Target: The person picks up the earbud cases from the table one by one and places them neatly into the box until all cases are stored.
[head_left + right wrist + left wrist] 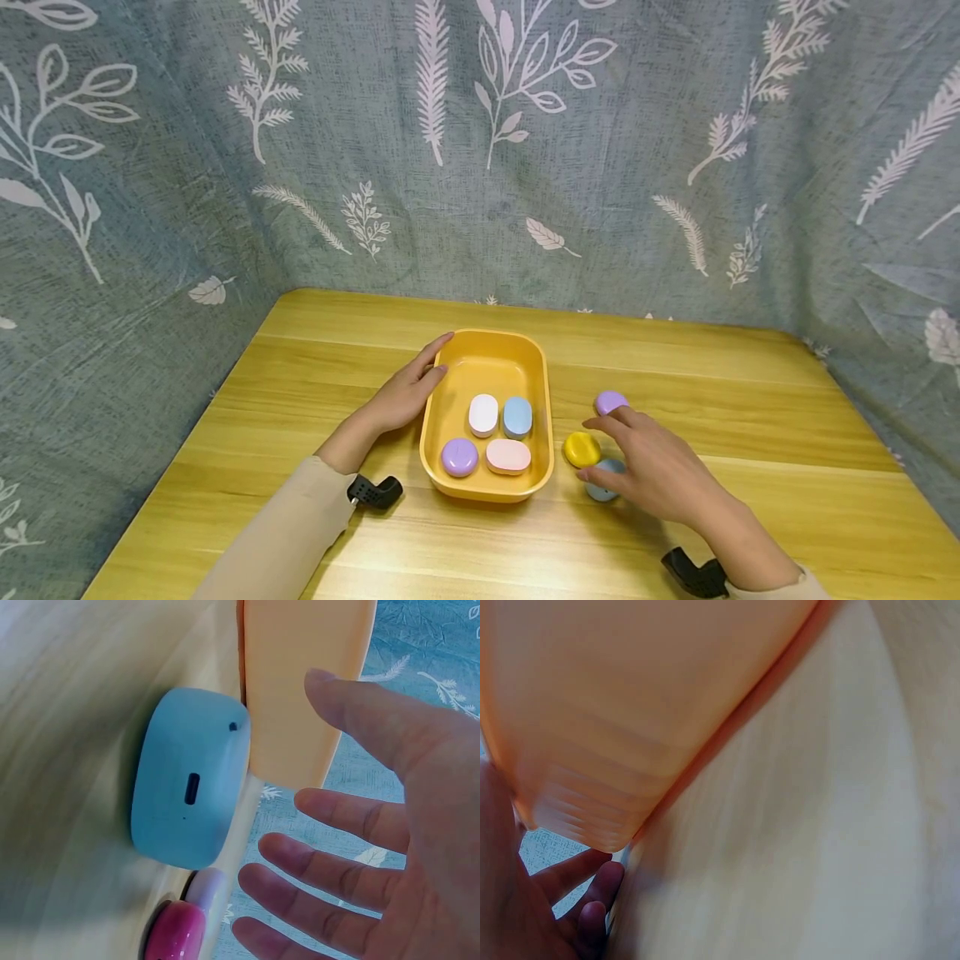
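My left hand (399, 398) grips the left side of a yellow plastic tray (551, 392), its thumb over the rim. In the left wrist view, the fingers bend round the tray's far corner. Inside lie a white case (483, 415), a blue case (517, 417), a round purple case (460, 457) and a pale pink case (508, 457). My right hand (660, 471), fingers spread and holding nothing, hovers over a light blue earbud case (191, 780) with a charging port. Beside that are a yellow round case (582, 450) and another purple case (611, 402).
A magenta case (176, 931), hidden under the right hand in the head view, lies near the light blue one. The wooden table (315, 350) meets a patterned grey-blue curtain (480, 225) at the back and sides.
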{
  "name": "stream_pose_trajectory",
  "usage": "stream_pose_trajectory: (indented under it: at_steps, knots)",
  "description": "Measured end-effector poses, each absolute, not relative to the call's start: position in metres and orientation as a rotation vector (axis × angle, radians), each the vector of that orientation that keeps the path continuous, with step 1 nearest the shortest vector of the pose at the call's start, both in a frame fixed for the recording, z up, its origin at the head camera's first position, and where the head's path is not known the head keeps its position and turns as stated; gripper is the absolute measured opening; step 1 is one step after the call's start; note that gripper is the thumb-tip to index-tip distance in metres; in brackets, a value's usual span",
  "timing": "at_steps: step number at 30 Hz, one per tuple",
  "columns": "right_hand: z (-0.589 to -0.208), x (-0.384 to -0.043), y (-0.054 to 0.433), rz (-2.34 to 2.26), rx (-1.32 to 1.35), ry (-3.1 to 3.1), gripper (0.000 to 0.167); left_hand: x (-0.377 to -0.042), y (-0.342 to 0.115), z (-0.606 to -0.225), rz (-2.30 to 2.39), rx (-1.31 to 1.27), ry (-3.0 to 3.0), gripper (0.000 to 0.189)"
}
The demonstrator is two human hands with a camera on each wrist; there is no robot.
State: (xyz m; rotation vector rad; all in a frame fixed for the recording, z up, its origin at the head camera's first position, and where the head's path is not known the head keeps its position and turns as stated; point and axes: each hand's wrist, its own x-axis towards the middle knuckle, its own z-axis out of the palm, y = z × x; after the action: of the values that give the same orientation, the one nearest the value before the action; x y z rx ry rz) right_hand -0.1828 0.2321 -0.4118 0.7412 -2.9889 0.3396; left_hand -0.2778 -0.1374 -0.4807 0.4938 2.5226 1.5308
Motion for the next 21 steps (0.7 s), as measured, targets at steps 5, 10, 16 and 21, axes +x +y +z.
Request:
stream_pose_trajectory:
  at_steps: [5,10,16,21]
  knots:
    - [-0.416,-0.185,0.232,0.349,0.756,-2.987,0.058,-0.278,-0.138,-0.48,1.532,0.487,2.52,0.054]
    - [-0.421,-0.191,0.23,0.354,0.779,-2.99,0.058,-0.279,-0.138,-0.481,1.53,0.484,2.517,0.054]
    - [-0.427,-0.199,0.227,0.333,0.78,-3.006,0.057,-0.28,-0.138,-0.483,1.524,0.489,2.521,0.053]
    - [-0.429,-0.203,0.222,0.328,0.758,-3.054,0.056,-0.281,-0.138,-0.483,1.536,0.494,2.52,0.053]
